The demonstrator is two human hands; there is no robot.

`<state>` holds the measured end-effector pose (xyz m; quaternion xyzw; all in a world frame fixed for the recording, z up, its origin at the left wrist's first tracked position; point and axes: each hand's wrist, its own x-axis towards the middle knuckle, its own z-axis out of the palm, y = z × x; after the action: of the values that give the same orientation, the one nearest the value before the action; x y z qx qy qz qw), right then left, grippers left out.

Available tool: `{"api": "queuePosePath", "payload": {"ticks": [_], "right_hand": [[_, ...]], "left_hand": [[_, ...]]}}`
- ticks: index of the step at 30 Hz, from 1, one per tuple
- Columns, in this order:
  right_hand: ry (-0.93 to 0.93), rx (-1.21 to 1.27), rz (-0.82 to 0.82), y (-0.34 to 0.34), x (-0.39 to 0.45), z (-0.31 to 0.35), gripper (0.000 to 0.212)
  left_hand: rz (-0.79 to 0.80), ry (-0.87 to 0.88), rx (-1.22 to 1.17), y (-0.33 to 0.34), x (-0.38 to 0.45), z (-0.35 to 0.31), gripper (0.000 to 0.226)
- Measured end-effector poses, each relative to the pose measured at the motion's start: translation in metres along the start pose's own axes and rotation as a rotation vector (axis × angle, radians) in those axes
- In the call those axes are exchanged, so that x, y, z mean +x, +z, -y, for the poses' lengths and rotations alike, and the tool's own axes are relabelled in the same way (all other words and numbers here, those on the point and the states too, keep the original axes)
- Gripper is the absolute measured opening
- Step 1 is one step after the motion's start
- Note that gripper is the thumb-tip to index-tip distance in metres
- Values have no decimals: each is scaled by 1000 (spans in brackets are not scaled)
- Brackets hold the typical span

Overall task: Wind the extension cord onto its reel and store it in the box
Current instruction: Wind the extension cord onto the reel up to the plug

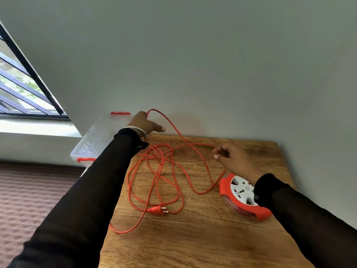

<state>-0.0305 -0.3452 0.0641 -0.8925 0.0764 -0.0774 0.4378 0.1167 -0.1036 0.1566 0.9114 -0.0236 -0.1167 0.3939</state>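
A wooden table (pixel 202 238) stands against a plain grey wall, with a window off to my left and patterned carpet below. The orange cord (pixel 160 171) lies across the tabletop in loose, crossing loops; its plug (pixel 159 209) rests near the middle, and one loop hangs a little over the left edge. The reel (pixel 244 196) lies flat at the right side of the table, partly under my right forearm. The clear box (pixel 96 140) with red clips sits just beyond the table's left edge, lid on as far as I can tell.

My left hand (pixel 144 123) is raised near the wall with a strand of cord running up over it, fingers curled; I cannot tell how firmly it grips. My right hand (pixel 231 158) pinches another stretch of cord between thumb and fingertips, the rest of the hand loosely closed.

I judge this to be the untangling step, before any winding. Next I need the loops drawn apart without knotting, then a hand freed to turn the reel.
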Motion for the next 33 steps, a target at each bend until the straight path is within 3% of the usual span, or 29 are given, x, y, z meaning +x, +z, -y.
{"api": "queuePosePath", "payload": {"ticks": [2,5,8,10,13,15,16,18,20,24,29,31,33], "right_hand": [[97,-111,80,-13,-3,-9,22],[270,-383,284,-33,-10,-28,55],[387,-547,519,-47,-22,-41,97],[414,-579,622,-51,-31,-50,115],[420,-575,625,-53,-38,-55,125],[397,-584,570,-52,-42,-58,126],[392,-586,542,-49,-46,-59,125],[385,-603,463,-41,-55,-62,125],[381,-605,365,-27,-66,-63,125],[377,-657,214,-3,-79,-58,100],[229,-723,211,2,-89,-41,61],[96,-820,205,-2,-87,-31,55],[-71,-884,302,-4,-82,-25,54]], "left_hand": [[-51,32,98,-3,-12,-7,118],[-262,168,279,-2,-45,-23,127],[-477,527,183,16,-89,-38,100],[-341,681,122,43,-110,-38,67],[270,459,272,100,-127,-23,31],[606,220,339,137,-136,-4,36],[702,118,308,150,-142,4,37],[722,42,226,171,-148,16,28],[603,23,164,184,-145,27,33],[443,-103,-50,193,-122,50,34],[386,-285,-490,181,-104,61,43],[445,-324,-544,177,-101,63,43],[504,-331,-532,173,-97,63,37]]}}
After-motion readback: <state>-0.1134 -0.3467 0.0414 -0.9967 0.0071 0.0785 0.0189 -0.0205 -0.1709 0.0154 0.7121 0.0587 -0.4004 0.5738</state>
